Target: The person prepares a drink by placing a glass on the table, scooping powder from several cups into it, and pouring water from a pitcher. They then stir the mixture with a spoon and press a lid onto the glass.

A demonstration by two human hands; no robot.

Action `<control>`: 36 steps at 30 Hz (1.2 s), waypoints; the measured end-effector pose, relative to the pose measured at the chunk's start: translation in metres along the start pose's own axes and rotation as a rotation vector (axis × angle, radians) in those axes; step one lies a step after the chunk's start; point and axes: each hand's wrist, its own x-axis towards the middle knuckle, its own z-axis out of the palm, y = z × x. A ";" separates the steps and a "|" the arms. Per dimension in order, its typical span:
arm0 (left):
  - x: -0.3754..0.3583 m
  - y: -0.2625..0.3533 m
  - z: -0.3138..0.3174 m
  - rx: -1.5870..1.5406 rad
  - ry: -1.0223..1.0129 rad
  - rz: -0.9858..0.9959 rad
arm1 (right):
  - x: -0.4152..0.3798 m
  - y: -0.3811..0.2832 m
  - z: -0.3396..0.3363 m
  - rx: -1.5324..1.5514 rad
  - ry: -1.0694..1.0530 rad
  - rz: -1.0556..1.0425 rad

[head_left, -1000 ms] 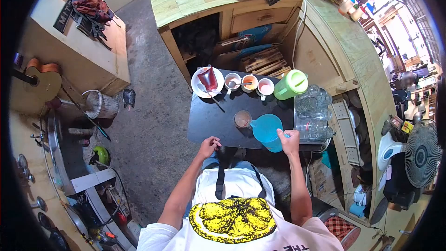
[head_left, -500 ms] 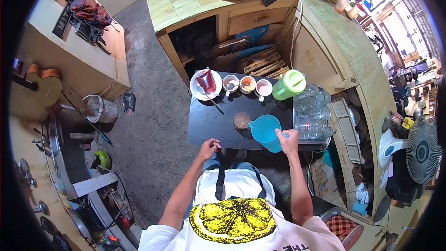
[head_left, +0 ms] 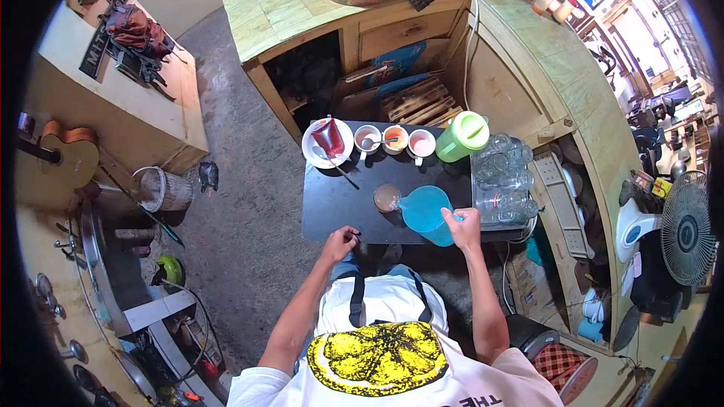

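My right hand [head_left: 465,227] is closed round the handle of a translucent blue pitcher [head_left: 427,213]. The pitcher tilts left, its spout over a glass of brownish drink [head_left: 388,198] on the black table [head_left: 332,207]. My left hand [head_left: 342,243] rests at the table's near edge with its fingers curled in, nothing visible in them. Along the far side stand a white bowl [head_left: 308,152] with a red packet [head_left: 329,136] and a spoon [head_left: 344,172], three cups [head_left: 394,140] in a row, one with a spoon across it, and a green lidded pitcher [head_left: 455,145].
Several clear glass mugs [head_left: 504,173] crowd the table's right end. A wooden counter [head_left: 562,79] with open shelves curves round behind and to the right. A white fan [head_left: 682,230] stands at far right. On the left floor are a bucket [head_left: 167,190] and a green gas cylinder [head_left: 169,270].
The view has shifted slightly. The glass's contents look a little higher, with the pitcher still tilted at it. My left hand stays at the table edge.
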 end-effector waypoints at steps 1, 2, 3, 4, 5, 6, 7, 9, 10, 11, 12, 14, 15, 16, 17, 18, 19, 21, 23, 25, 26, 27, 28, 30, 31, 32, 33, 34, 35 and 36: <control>0.002 0.014 -0.001 0.007 0.010 -0.025 | 0.000 0.000 0.000 -0.004 -0.007 -0.003; 0.004 0.028 -0.002 0.014 0.021 -0.049 | 0.000 0.001 0.000 -0.008 -0.013 -0.006; 0.006 0.041 -0.002 0.047 0.061 0.014 | 0.000 0.002 -0.001 -0.013 -0.019 -0.009; 0.009 0.052 -0.002 0.079 0.101 0.076 | 0.000 0.002 0.000 -0.012 -0.015 -0.011; 0.012 0.063 -0.001 0.111 0.140 0.139 | 0.000 0.003 0.001 -0.011 -0.010 -0.012; 0.020 0.067 0.002 0.103 0.151 0.166 | 0.000 0.002 0.002 -0.009 -0.004 -0.016; 0.027 0.071 0.004 0.096 0.163 0.194 | 0.001 0.001 0.001 -0.019 -0.011 -0.009; 0.040 0.082 0.007 0.071 0.165 0.235 | 0.000 -0.001 0.000 -0.035 -0.024 0.007; 0.044 0.090 0.008 0.053 0.154 0.250 | 0.001 0.002 0.001 -0.037 -0.021 -0.001; 0.047 0.099 0.008 0.035 0.142 0.264 | 0.001 0.006 0.002 -0.039 -0.018 -0.008; 0.053 0.101 0.007 0.043 0.140 0.315 | 0.001 0.005 0.002 -0.041 -0.015 -0.015; 0.062 0.106 0.008 0.059 0.131 0.415 | -0.001 0.002 0.001 -0.024 -0.011 -0.004; 0.064 0.110 0.008 0.059 0.117 0.413 | -0.001 0.000 0.000 -0.017 -0.009 0.001; 0.064 0.113 0.008 0.060 0.102 0.411 | -0.001 -0.001 -0.001 -0.023 -0.013 0.010; 0.063 0.116 0.008 0.062 0.088 0.407 | -0.001 -0.001 -0.001 -0.030 -0.017 0.018; 0.065 0.113 0.010 0.066 0.092 0.395 | -0.001 -0.001 -0.002 -0.036 -0.022 0.026; 0.067 0.111 0.011 0.070 0.098 0.383 | -0.001 -0.002 -0.002 -0.033 -0.013 0.020; 0.065 0.110 0.012 0.086 0.125 0.351 | -0.002 -0.005 -0.002 -0.026 0.003 0.007; 0.061 0.114 0.016 0.107 0.168 0.315 | -0.001 0.003 0.001 -0.029 0.009 0.029; 0.059 0.113 0.021 0.105 0.212 0.304 | 0.000 0.005 0.002 -0.028 0.010 0.040; 0.059 0.113 0.023 0.104 0.234 0.299 | 0.000 0.006 0.002 -0.025 0.010 0.042; 0.058 0.114 0.024 0.105 0.241 0.294 | 0.000 0.006 0.002 -0.023 0.010 0.043; 0.056 0.115 0.026 0.105 0.248 0.289 | 0.000 0.006 0.002 -0.013 0.009 0.040; 0.056 0.114 0.027 0.098 0.248 0.292 | 0.000 0.004 0.003 0.008 0.008 0.035; 0.056 0.112 0.027 0.091 0.242 0.299 | 0.000 0.003 0.002 -0.008 0.006 0.034; 0.056 0.110 0.026 0.085 0.236 0.307 | 0.000 0.001 0.000 -0.023 0.003 0.032; 0.055 0.108 0.024 0.100 0.225 0.336 | 0.000 0.000 0.000 -0.039 0.001 0.031; 0.053 0.104 0.022 0.115 0.212 0.366 | 0.000 -0.001 0.001 -0.029 -0.002 0.039; 0.051 0.101 0.019 0.130 0.198 0.397 | 0.000 -0.001 0.001 -0.019 -0.004 0.047; 0.048 0.099 0.016 0.203 0.205 0.366 | 0.000 -0.001 0.001 -0.010 -0.006 0.055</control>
